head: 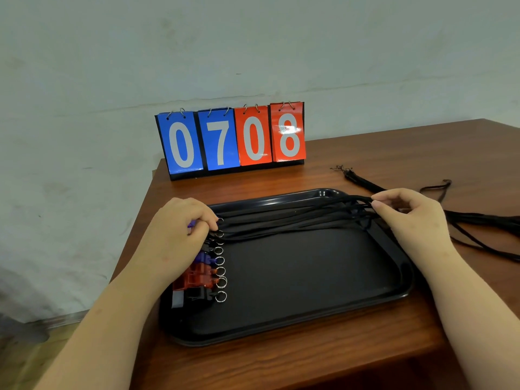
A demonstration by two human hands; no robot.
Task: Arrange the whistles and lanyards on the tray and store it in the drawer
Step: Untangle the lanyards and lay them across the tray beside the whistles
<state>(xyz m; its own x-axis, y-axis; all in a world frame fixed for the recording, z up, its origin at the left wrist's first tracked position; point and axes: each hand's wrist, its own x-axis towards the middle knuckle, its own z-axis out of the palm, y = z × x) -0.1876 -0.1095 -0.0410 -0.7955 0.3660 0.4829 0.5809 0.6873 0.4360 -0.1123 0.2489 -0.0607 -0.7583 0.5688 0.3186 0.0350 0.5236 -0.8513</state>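
Note:
A black tray (295,305) lies on the wooden table. Along its left side several whistles (199,277) sit in a column, blue, red and black, each with a metal ring (221,296). Black lanyards (295,218) stretch from the upper whistles across the tray's far part to the right. My left hand (183,229) rests curled over the upper whistles, holding them down. My right hand (405,212) pinches the lanyard bundle at the tray's right rim.
A flip scoreboard (230,139) reading 0708 stands at the table's back edge. More black lanyards (363,180) lie loose on the table right of the tray, trailing toward the right edge (484,223). The wall and floor lie to the left.

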